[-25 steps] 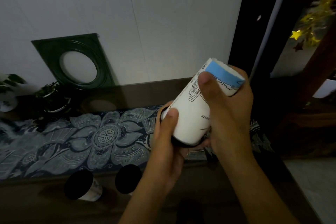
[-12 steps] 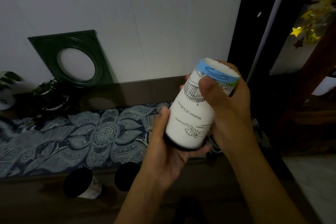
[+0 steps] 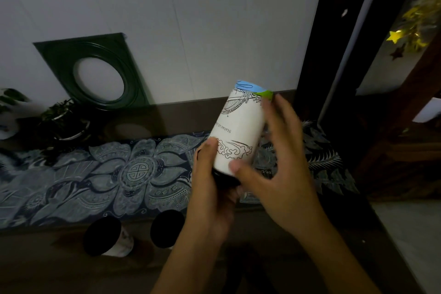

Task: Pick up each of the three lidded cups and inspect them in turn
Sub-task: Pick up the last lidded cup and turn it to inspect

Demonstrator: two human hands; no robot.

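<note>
I hold a white lidded cup point(image 3: 241, 131) with line drawings upside down over the table, tilted, its blue and green base band on top. My left hand point(image 3: 210, 188) grips its lower end around the black lid. My right hand point(image 3: 279, 164) lies along the cup's right side with fingers spread, blurred, thumb tip pressed on the lower front. Two more cups stand near the table's front edge: the left cup point(image 3: 105, 236), with a black lid and white body, and the middle cup point(image 3: 167, 228), of which only the black lid shows.
A blue floral runner point(image 3: 95, 174) covers the dark wooden table point(image 3: 59, 270). A green square frame with a round hole point(image 3: 100, 71) leans on the white wall. Potted plants point(image 3: 64, 119) stand far left. A dark door post point(image 3: 317, 55) and gold star garland point(image 3: 405, 36) are right.
The cup has been turned about its axis, showing new drawings and a green band. My right hand slid from the cup's top end down its side and spread its fingers.
</note>
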